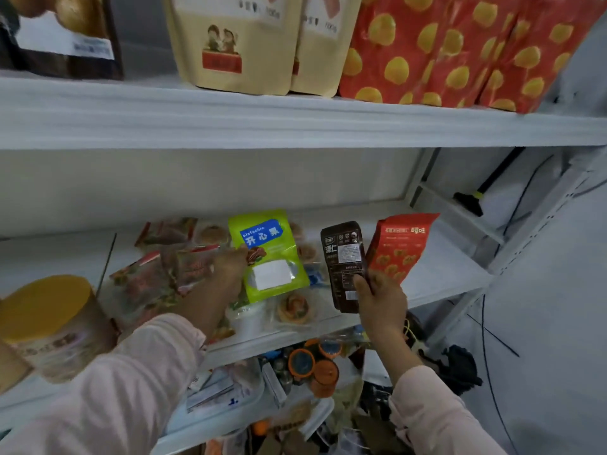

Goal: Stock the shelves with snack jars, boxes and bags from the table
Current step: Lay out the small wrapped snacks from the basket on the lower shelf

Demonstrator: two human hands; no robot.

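Observation:
My left hand grips the left edge of a green pistachio bag over the middle shelf. My right hand holds a dark brown bag and a red-orange bag together, upright above the shelf's right part. Clear packets of pastries and red-printed snack packets lie flat on the shelf under and left of the green bag.
A yellow-lidded jar stands at the shelf's left front. On the upper shelf stand beige pouches, red bags with yellow dots and a dark bag. Orange-lidded jars and boxes fill the lower shelf. Cables hang at right.

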